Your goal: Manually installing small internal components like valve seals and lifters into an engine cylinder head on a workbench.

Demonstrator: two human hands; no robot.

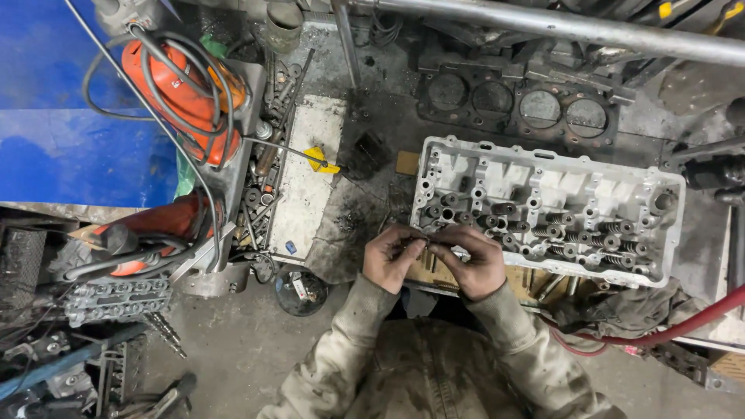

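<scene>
Orange tool (186,97): I see it far left on the table (365,225), black cable coiled on it.
Left hand (393,254): my grip is clenched on a small dark part (417,244), pinched at the fingertips.
Small dark part: held between both hands, just before the near edge of the cylinder head (547,206).
Right hand (475,262): fingers curled, touching the same part.
Red hose (683,322): far right, well apart.
</scene>
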